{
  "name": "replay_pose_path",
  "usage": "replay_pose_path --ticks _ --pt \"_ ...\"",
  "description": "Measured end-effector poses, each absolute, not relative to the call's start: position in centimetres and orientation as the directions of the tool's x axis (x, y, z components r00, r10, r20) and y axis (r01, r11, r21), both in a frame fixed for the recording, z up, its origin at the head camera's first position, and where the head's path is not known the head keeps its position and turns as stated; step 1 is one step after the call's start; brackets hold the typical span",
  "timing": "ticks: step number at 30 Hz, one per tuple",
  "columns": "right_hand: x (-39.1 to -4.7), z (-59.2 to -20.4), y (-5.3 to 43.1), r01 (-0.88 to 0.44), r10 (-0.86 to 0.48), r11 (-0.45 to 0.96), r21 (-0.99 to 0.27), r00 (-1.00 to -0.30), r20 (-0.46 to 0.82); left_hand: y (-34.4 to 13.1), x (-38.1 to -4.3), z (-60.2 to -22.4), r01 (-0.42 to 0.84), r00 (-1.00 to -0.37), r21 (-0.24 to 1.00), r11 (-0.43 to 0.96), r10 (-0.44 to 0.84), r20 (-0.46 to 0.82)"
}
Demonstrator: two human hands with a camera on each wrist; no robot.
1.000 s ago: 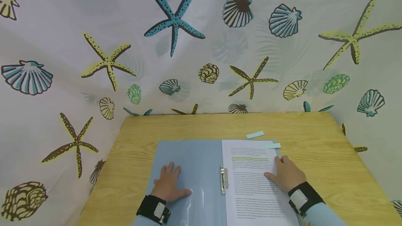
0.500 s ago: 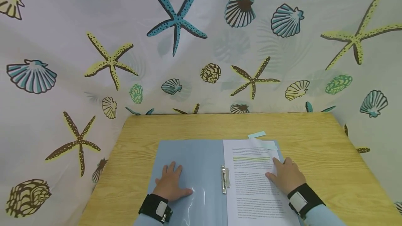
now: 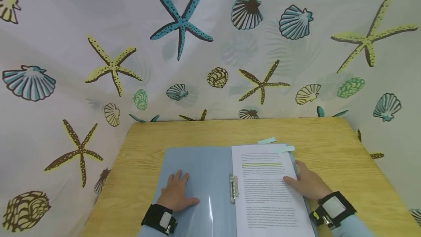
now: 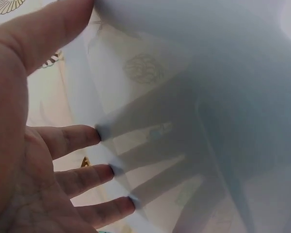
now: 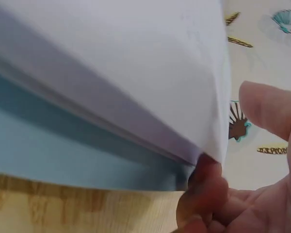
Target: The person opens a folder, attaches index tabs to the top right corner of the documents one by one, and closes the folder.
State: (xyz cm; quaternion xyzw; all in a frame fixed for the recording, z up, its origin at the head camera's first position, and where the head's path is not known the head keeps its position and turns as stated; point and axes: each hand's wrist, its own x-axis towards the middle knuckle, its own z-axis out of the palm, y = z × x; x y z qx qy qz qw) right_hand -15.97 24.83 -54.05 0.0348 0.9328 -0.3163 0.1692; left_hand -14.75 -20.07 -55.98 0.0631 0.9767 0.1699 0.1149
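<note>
A blue-grey folder (image 3: pixel 205 167) lies spread flat, with printed sheets of paper (image 3: pixel 263 196) on its right side beside a metal clip (image 3: pixel 234 188). Yellow highlighting crosses a few lines near the top of the page. My left hand (image 3: pixel 175 194) rests on the left cover, fingers spread. At the page's right edge, my right hand (image 3: pixel 310 183) has its thumb over the paper and its other fingers at the edge. The right wrist view shows curled fingertips (image 5: pixel 206 182) under the paper's edge, which stands up off the folder.
A pale blue sticky strip (image 3: pixel 285 149) sits at the page's top right and juts past its edge. Another pale strip (image 3: pixel 266 140) lies just beyond the folder. The wooden table (image 3: pixel 345 156) ends at a shell-patterned cloth (image 3: pixel 197 57) behind.
My right hand has slid rightward from the page's surface to its outer edge. The page's top right corner, buckled half a second ago, looks smoother now. My left hand stays put.
</note>
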Motion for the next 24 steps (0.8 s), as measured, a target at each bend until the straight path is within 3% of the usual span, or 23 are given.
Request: replay_pose_path --ticks 12,18,24 --pt "-15.5 -51.4 26.5 0.182 -0.213 0.534 -0.826 -0.916 -0.34 -21.1 -14.8 -53.5 0.149 -0.988 0.285 0.947 0.153 0.006" --pt "-15.8 -51.4 27.0 0.147 -0.4 0.351 -0.925 -0.869 -0.29 -21.3 -14.4 -51.8 0.174 -0.985 0.278 0.945 0.166 0.052" --pt "-15.8 -52.8 25.9 0.092 -0.538 0.286 -0.954 -0.808 -0.239 -21.0 -13.9 -49.9 0.19 -0.981 0.295 0.936 0.175 0.079"
